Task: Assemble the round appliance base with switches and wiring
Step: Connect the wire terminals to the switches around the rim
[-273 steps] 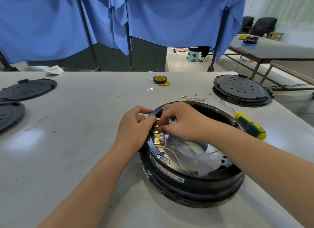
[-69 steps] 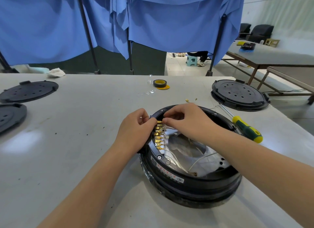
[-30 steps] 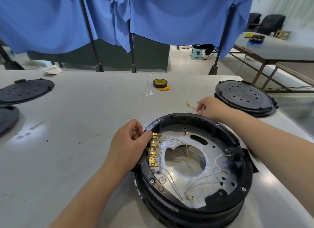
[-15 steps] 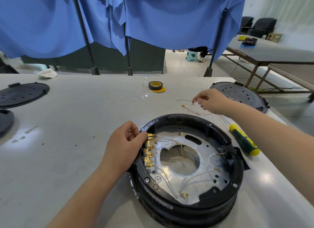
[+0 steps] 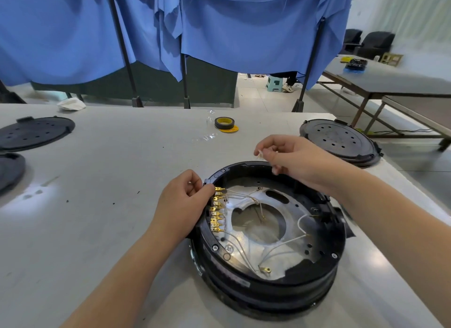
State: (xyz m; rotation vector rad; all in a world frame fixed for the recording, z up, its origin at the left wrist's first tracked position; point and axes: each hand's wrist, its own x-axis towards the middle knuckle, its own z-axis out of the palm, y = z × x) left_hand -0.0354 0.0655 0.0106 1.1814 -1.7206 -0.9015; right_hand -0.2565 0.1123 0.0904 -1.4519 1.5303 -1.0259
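Table [image 5: 109,181]: pale grey top that fills the near scene and bears everything below.
Base [image 5: 271,276]: black round housing, lying flat at near right of centre, open side up. Being round, it shows no long axis. The silver plate [image 5: 285,252] inside has a round hole in the middle.
Covers: one black disc [image 5: 339,142] with holes lies far right of the base. Another disc [image 5: 34,132] lies at far left, and part of a third [image 5: 9,169] shows at the left edge.
Left hand [image 5: 181,205]: fingers curled, grasping the base's left rim, with the thumb tip just beside the terminals.
Right hand [image 5: 295,160]: held above the base's far rim, thumb and forefinger pinching a thin pale wire [image 5: 260,153]. Only the wire's tip shows, and it is blurred.
Tape [image 5: 224,123]: black roll with a yellow core, far from the base, near the table's middle.
Terminals [image 5: 216,211]: a row of gold tabs along the inner left rim, running near to far, tips pointing right into the base.
Wires [image 5: 244,249]: thin pale leads run from the terminals across the plate. One ends in a gold ring lug [image 5: 266,269] at the near side.
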